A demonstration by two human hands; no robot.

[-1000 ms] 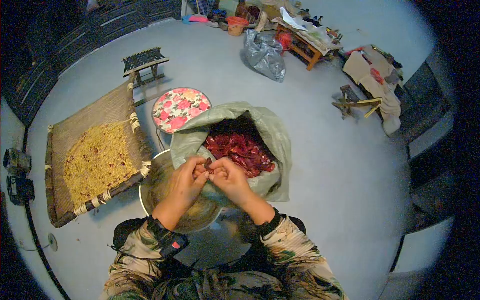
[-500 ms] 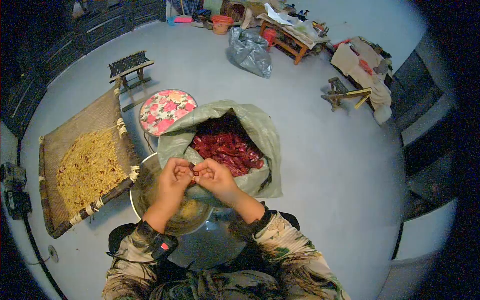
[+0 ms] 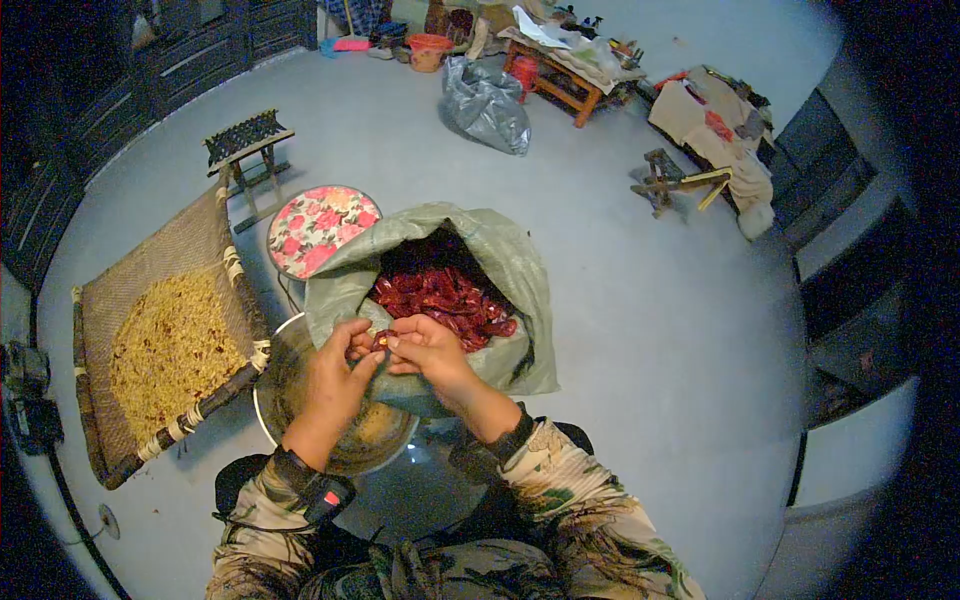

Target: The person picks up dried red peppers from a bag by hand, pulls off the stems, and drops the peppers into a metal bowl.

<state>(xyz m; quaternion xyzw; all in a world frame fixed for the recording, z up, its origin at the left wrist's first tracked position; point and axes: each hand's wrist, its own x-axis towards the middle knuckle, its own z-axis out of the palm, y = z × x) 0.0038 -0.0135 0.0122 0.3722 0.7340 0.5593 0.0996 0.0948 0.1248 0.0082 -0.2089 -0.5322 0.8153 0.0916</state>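
A piece of dried red chili [image 3: 381,341] is between the fingertips of both hands, with a pale yellow spot showing on it. My right hand [image 3: 432,355] pinches it from the right. My left hand [image 3: 338,378] has its curled fingers at its other side, the thumb lower and a little apart. Right behind the hands a green woven sack [image 3: 535,290] gapes toward me, holding many dried red chilies [image 3: 445,300]. Under my forearms lies a wide metal basin [image 3: 275,400] with a yellowish heap [image 3: 378,425] in it, partly hidden by the left arm and the sack.
At left a woven tray [image 3: 150,280] holds yellow seeds [image 3: 175,345] with red bits. A flowered round stool [image 3: 320,225] stands behind the sack, a small folding stool [image 3: 245,140] beyond. Farther back are a grey plastic bag [image 3: 485,105], a wooden table [image 3: 575,90] and a folding frame [image 3: 675,182].
My left thumb has moved away from its fingers, and the chili piece now shows more plainly between the hands. The whole view has shifted slightly.
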